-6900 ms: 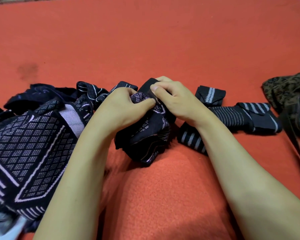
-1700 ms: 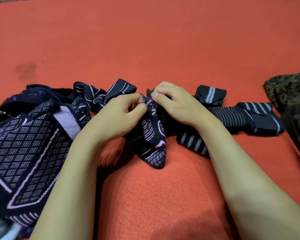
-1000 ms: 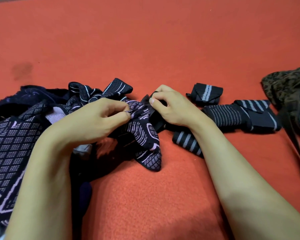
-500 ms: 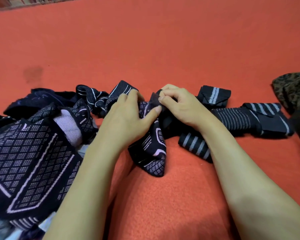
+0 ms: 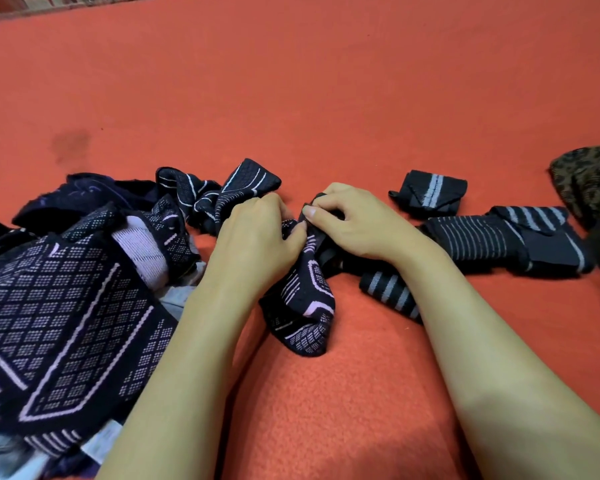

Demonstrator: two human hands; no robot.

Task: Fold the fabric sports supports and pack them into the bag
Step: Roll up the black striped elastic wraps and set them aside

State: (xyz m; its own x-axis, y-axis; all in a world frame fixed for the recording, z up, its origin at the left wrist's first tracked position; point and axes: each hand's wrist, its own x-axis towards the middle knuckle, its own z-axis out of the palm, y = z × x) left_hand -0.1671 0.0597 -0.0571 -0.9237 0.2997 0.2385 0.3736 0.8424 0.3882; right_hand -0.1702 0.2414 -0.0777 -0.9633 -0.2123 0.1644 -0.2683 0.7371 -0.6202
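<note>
Orange carpet floor [image 5: 326, 81] fills the view; room beyond not visible. Big unfolded pile [image 5: 59, 306] on left w/ most work left. Camo bag [image 5: 589, 181] at far right, nothing visibly packed. Approx four folded supports [image 5: 471, 237] wait near it. Left hand [image 5: 257, 233] & right hand [image 5: 354, 223] both pinch the patterned support [image 5: 302, 306], mid-fold.

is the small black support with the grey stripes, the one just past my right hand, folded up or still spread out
Folded. The small striped support lies as a compact packet on the red mat, its corners tucked in over the grey stripes, apart from the right hand.
</note>
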